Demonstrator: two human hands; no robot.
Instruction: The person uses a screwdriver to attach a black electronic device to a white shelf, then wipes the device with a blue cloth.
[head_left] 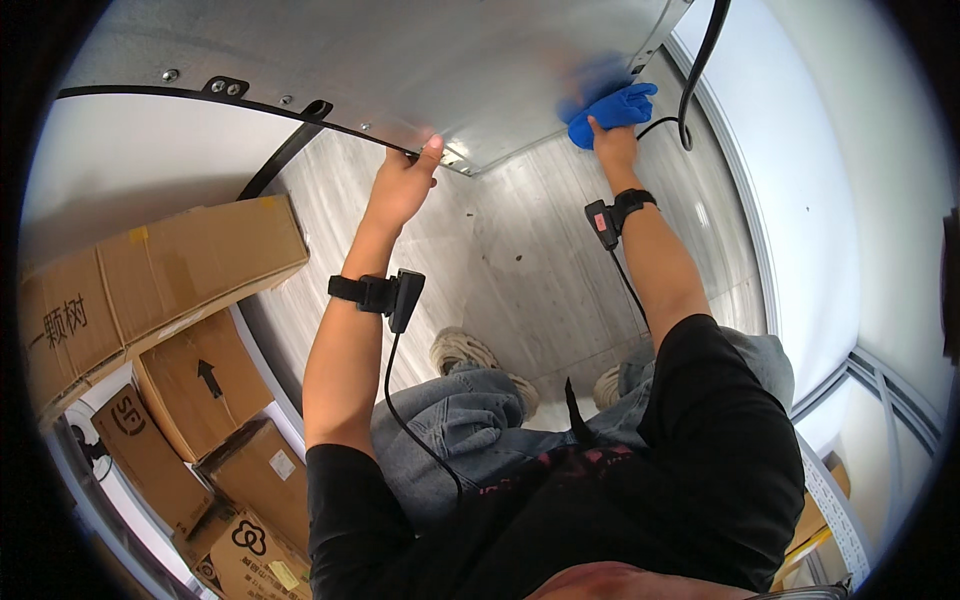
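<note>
A large bare-metal cabinet panel (400, 70), with screws and a black edge, fills the top of the head view. At its lower left edge is my left hand (403, 185), closed on the rim with the thumb on the metal face and the fingers curled at the edge. My right hand (613, 143) is closed on a bright blue cloth (622, 107) and presses it to the panel near its right edge. The bunched cloth hides most of the right fingers. Its blue reflection shows in the metal.
Cardboard boxes (200, 265) are stacked on a shelf at the left. A black cable (690, 90) hangs beside the panel's right edge. Wood-look floor (510, 290) lies below, with a white wall (810, 190) at the right. Wired black straps sit on both wrists.
</note>
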